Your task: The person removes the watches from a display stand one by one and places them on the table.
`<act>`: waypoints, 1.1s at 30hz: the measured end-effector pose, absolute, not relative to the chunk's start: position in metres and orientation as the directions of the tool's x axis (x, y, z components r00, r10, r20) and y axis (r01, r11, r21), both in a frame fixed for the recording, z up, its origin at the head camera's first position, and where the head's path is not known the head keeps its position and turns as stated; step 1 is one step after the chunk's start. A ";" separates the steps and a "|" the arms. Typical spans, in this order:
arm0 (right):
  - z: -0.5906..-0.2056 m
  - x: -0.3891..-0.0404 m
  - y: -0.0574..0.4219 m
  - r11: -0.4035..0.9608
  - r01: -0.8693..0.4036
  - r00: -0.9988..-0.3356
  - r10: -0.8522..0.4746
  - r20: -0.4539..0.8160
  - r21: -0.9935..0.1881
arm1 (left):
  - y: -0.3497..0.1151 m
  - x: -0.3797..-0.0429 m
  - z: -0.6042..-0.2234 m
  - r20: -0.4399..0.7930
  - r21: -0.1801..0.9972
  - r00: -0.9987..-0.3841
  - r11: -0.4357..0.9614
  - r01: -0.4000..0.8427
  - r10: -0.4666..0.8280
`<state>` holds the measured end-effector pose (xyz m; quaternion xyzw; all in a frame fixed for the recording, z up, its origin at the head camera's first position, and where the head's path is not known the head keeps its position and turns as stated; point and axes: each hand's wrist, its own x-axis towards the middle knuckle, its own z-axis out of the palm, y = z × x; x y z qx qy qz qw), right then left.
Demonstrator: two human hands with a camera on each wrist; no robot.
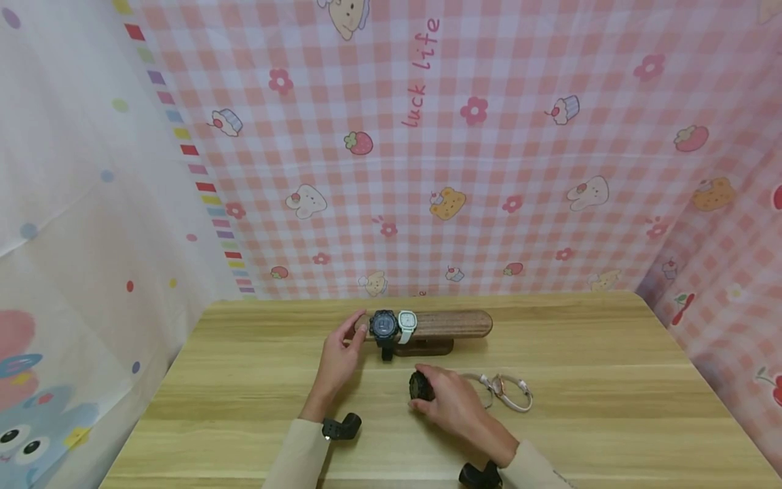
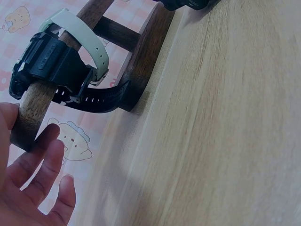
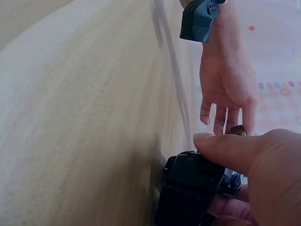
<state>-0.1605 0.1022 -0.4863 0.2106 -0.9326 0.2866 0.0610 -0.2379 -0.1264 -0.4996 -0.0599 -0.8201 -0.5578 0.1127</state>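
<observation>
A dark wooden watch stand (image 1: 455,324) stands toward the back of the table. Its bar carries a black watch (image 1: 383,326) near the left end and a pale mint watch (image 1: 407,320) beside it. My left hand (image 1: 337,356) grips the bar's left end between thumb and fingers, and the black strap hangs below in the left wrist view. In front of the stand, my right hand (image 1: 452,404) pinches another black watch (image 3: 188,186) by its case, close over the tabletop. Part of that watch is hidden behind the fingers.
To the right of my right hand lie a rose-gold watch with a white strap (image 1: 518,401) and another light-strapped watch (image 1: 487,382), partly covered by the hand. The wooden table (image 1: 599,353) ends at a pink checked cloth backdrop (image 1: 525,176).
</observation>
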 end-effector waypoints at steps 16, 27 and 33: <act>-0.481 -0.163 0.105 0.738 -0.374 -0.926 -0.329 0.184 -0.561 | -0.126 -0.237 -0.496 0.255 0.902 -0.966 0.368 0.227 -0.029; -0.452 -0.177 0.146 0.623 -0.301 -0.946 -0.103 0.306 -0.722 | -0.125 -0.237 -0.496 0.239 0.903 -0.971 0.374 0.213 -0.024; -0.448 -0.189 0.171 0.618 -0.227 -0.960 -0.012 0.280 -0.752 | -0.126 -0.237 -0.498 0.242 0.904 -0.970 0.368 0.217 -0.023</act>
